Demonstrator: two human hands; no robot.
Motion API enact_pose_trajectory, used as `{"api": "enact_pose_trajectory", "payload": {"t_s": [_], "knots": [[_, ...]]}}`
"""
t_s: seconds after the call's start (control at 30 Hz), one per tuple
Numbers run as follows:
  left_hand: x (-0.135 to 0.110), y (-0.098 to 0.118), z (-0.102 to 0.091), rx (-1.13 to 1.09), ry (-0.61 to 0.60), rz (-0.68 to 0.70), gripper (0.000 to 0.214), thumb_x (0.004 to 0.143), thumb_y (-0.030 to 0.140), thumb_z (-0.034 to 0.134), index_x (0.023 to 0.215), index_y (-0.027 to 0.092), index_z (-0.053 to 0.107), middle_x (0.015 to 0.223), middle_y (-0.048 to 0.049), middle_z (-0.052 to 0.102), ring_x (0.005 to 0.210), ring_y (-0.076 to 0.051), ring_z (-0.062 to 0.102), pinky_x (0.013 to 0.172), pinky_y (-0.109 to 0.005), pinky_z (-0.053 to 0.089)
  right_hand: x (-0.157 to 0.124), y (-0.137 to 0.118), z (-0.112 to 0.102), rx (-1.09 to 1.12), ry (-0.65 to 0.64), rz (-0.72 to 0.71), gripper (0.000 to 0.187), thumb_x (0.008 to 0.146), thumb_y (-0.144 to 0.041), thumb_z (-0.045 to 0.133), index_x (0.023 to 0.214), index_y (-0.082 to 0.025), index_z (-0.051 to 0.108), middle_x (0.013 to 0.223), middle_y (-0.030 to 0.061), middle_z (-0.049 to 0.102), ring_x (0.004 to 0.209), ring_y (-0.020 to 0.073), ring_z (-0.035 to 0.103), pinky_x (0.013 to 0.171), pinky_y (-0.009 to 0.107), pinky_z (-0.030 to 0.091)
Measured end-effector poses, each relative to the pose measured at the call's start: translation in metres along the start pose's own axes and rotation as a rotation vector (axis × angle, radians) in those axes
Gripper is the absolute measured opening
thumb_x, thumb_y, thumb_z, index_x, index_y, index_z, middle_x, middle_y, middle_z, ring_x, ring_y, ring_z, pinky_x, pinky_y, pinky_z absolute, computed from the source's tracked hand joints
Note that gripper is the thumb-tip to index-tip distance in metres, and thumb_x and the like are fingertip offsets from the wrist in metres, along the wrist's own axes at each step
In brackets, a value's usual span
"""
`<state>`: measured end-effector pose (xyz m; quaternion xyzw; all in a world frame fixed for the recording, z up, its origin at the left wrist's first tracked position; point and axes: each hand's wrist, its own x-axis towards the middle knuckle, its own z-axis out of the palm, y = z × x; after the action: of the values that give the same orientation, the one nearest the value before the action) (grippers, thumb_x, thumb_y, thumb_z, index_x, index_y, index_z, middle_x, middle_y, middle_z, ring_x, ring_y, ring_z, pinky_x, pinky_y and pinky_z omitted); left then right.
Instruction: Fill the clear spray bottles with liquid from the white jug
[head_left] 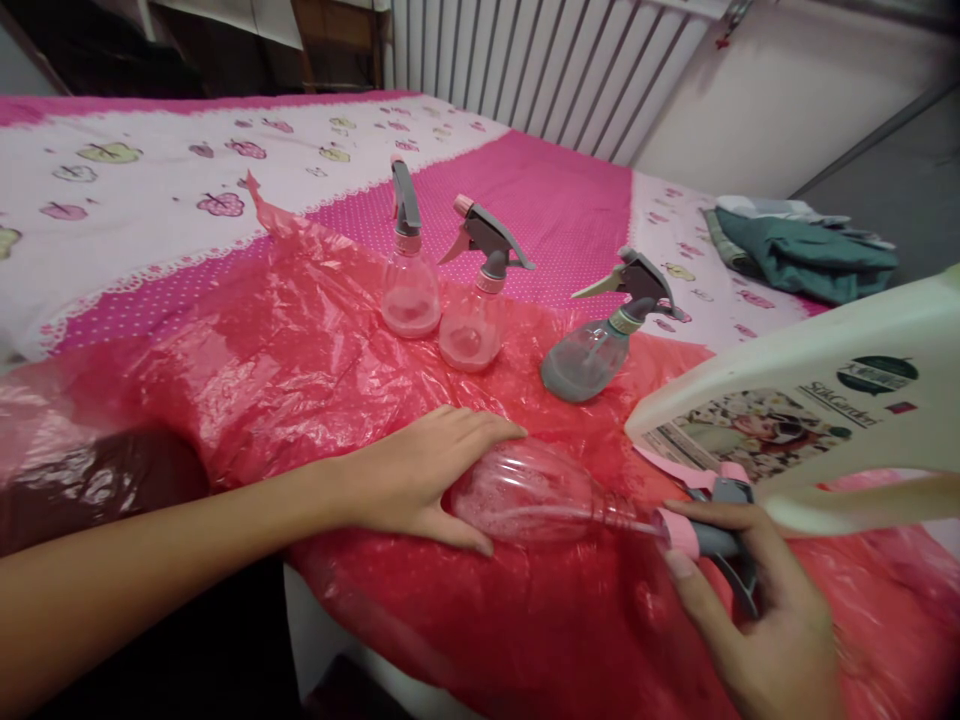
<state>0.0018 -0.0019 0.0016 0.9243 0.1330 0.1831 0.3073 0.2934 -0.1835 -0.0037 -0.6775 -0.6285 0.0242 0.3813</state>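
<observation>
A clear pink-tinted spray bottle [540,492] lies on its side on a red plastic sheet [262,350], with a little liquid and foam inside. My left hand [420,472] cups the bottle's round base, fingers wrapped over it. My right hand [757,610] grips the pink and grey trigger head [709,535] at the bottle's neck. The head looks just off the neck, with its thin tube still running into the bottle.
Three more spray bottles stand or lean farther back on the sheet: two pink [409,280] [474,318] and one greyish [600,345]. A big white jug [810,410] fills the right foreground. Folded green cloth [810,255] lies at the far right on the pink bedspread [540,200].
</observation>
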Motion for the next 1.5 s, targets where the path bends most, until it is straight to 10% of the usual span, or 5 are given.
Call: {"api": "enact_pose_trajectory", "payload": {"t_s": [0.7, 0.93, 1.5], "knots": [[0.0, -0.003, 0.001, -0.018, -0.007, 0.038, 0.086, 0.089, 0.066, 0.077, 0.155, 0.02, 0.046, 0.149, -0.0218, 0.063, 0.133, -0.041, 0.063, 0.113, -0.058, 0.048, 0.0, 0.006, -0.008, 0.005, -0.031, 0.018, 0.016, 0.097, -0.035, 0.069, 0.111, -0.027, 0.069, 0.1, 0.001, 0.075, 0.092, 0.0182, 0.074, 0.081, 0.024, 0.057], [-0.001, -0.006, 0.002, -0.053, -0.003, 0.035, 0.09, 0.086, 0.067, 0.08, 0.155, 0.02, 0.047, 0.15, -0.0224, 0.063, 0.134, -0.042, 0.063, 0.113, -0.059, 0.048, -0.004, 0.008, -0.001, 0.054, 0.048, 0.134, 0.022, 0.095, -0.041, 0.072, 0.113, -0.029, 0.071, 0.115, 0.003, 0.074, 0.132, 0.0271, 0.062, 0.107, 0.037, 0.048], [-0.001, -0.002, 0.0, -0.042, -0.006, -0.027, 0.089, 0.087, 0.068, 0.079, 0.155, 0.02, 0.046, 0.149, -0.022, 0.063, 0.131, -0.042, 0.064, 0.111, -0.058, 0.05, -0.004, -0.006, 0.002, -0.12, 0.169, 0.029, 0.028, 0.091, -0.043, 0.076, 0.11, -0.022, 0.071, 0.097, 0.005, 0.075, 0.074, 0.0186, 0.069, 0.056, 0.028, 0.05]]}}
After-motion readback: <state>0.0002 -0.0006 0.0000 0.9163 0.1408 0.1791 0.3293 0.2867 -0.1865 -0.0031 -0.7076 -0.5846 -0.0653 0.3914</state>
